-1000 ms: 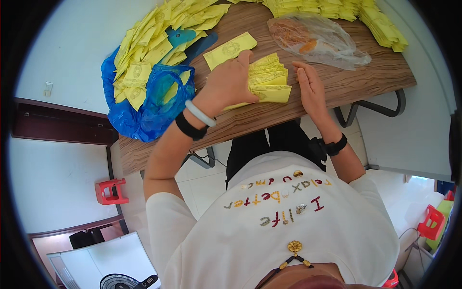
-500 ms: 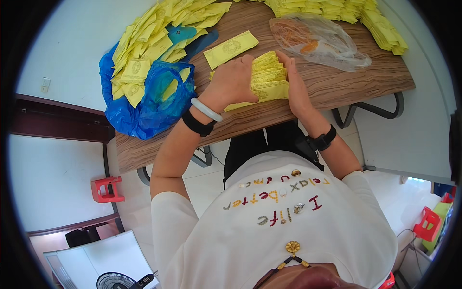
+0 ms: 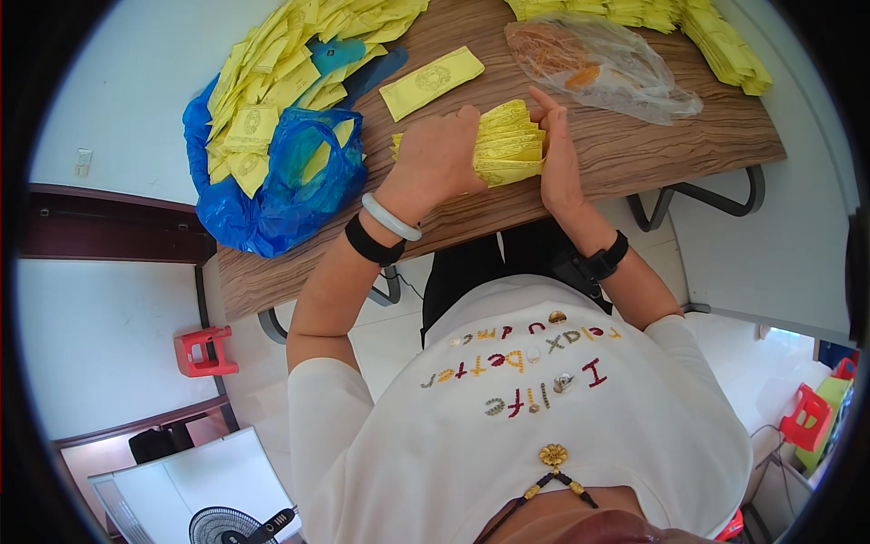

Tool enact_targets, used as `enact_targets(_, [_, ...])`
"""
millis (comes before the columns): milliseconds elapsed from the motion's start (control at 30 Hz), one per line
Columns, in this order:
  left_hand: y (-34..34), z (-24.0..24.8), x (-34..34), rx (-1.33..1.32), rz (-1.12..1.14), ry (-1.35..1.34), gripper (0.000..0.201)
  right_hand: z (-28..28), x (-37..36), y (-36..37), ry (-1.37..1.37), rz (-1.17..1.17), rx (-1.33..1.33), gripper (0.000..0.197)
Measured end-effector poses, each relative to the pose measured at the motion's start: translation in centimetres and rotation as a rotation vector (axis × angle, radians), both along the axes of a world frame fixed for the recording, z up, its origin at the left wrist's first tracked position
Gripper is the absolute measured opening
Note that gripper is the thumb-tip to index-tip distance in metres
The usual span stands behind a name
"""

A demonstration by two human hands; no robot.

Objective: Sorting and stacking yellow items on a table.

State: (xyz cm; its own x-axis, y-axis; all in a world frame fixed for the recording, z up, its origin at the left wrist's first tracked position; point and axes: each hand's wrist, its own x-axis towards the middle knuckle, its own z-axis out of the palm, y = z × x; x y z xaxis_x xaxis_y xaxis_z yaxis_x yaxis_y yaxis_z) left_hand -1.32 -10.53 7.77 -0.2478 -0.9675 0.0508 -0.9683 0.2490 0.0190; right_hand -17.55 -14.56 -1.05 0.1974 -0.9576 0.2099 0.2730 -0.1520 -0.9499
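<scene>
Over the wood-grain table (image 3: pixel 598 172), my left hand (image 3: pixel 437 152) is closed round a stack of yellow printed paper packets (image 3: pixel 509 145). My right hand (image 3: pixel 562 159) stands along the stack's right end with its fingers stretched and the palm turned to it; whether the palm touches the ends is hard to see. The packets stand on edge, fanned a little at the top. One flat yellow packet (image 3: pixel 433 83) lies alone just beyond my left hand.
At the left, a blue plastic bag (image 3: pixel 263 222) overflows with loose yellow packets (image 3: pixel 281 68). A clear plastic bag (image 3: pixel 634 77) with orange-brown strands lies at the back right. Neat rows of yellow packets (image 3: pixel 720 45) line the far edge. A red stool (image 3: pixel 205 352) stands on the floor at left.
The stack has been squeezed closer together, and its front packet no longer slants out toward me. My right hand's fingers have shifted slightly at the stack's end.
</scene>
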Motion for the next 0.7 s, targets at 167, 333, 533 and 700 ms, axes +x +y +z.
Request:
enact_targets(167, [0.2, -0.5, 0.2, -0.083, -0.052, 0.029, 0.053, -0.4, -0.1, 0.1, -0.102, 0.045, 0.007, 0.068])
enact_targets(333, [0.4, 0.2, 0.5, -0.120, -0.046, 0.041, 0.052, -0.3, -0.2, 0.2, -0.255, 0.011, 0.040, 0.070])
enact_targets(533, [0.2, -0.2, 0.3, -0.092, 0.034, -0.026, 0.055, -0.8, -0.1, -0.5, -0.240, -0.072, 0.010, 0.067])
enact_targets(700, [-0.4, -0.6, 0.5, -0.094, -0.002, -0.050, 0.058, -1.3, -0.3, -0.9, -0.209, -0.058, 0.014, 0.062])
